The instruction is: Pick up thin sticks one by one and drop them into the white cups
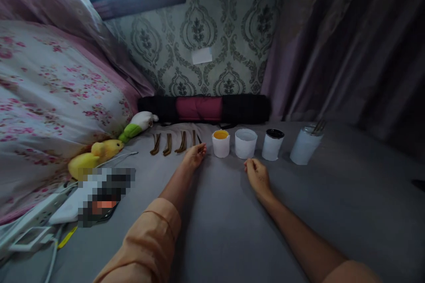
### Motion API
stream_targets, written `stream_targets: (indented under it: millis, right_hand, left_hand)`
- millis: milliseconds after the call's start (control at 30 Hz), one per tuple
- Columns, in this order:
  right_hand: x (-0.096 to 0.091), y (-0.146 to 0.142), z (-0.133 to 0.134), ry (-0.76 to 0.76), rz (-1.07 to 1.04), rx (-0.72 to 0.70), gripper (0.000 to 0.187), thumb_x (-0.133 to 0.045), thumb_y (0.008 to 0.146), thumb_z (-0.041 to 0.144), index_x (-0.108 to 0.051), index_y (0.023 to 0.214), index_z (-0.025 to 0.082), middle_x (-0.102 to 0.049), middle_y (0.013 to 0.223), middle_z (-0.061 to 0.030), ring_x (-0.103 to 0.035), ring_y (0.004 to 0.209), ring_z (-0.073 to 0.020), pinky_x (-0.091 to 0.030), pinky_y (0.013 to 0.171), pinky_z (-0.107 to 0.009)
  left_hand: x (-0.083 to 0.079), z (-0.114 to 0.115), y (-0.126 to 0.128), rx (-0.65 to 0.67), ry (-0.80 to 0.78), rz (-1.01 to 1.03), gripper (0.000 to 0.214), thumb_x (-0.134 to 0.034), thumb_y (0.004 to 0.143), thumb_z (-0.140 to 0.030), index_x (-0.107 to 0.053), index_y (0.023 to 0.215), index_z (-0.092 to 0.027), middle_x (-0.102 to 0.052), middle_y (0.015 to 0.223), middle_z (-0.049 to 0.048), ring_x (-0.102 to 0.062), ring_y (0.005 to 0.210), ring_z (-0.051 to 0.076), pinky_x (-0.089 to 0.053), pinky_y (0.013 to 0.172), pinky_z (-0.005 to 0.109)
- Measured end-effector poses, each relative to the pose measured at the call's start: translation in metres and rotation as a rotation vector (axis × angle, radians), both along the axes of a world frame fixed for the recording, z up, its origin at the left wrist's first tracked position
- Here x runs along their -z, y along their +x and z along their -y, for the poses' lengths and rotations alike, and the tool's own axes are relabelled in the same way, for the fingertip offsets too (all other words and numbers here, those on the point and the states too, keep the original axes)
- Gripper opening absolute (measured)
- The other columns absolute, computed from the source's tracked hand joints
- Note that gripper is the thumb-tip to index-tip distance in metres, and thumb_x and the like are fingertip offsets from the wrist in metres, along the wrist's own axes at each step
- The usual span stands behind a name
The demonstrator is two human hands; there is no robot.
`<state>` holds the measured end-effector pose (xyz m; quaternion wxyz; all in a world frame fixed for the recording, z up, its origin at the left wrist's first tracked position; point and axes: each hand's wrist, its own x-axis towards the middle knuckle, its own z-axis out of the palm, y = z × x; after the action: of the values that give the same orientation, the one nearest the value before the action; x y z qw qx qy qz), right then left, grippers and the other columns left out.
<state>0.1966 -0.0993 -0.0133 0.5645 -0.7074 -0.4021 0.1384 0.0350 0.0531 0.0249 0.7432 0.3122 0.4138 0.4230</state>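
Note:
My left hand is closed in a pinch, with a thin dark stick rising from its fingertips. Just left of it, several small brown strips in bent bundles lie in a row on the grey sheet. My right hand rests on the sheet with curled fingers, and whatever it may hold is hidden. Beyond the hands stand a white-wrapped cup with yellow inside, a wider white cup, a white-wrapped cup with a dark top and a wrapped jar with thin sticks in it.
A black and maroon roll lies along the patterned wall. At the left are plush toys, a power strip, cables and a blurred-out device. Curtains hang at the right.

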Motion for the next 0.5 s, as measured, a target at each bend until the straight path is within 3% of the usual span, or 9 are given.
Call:
stream_targets:
  millis: [500]
  right_hand:
    - [-0.002, 0.0, 0.003, -0.006, 0.004, 0.004, 0.033, -0.036, 0.079, 0.04, -0.057, 0.07, 0.016, -0.057, 0.059, -0.0033, -0.051, 0.055, -0.0138, -0.034, 0.052, -0.023]
  left_hand:
    - [0.007, 0.047, 0.009, 0.056, 0.049, 0.087, 0.009, -0.049, 0.077, -0.004, -0.055, 0.082, -0.009, -0.061, 0.071, 0.0059, -0.053, 0.05, 0.006, -0.041, 0.046, 0.016]
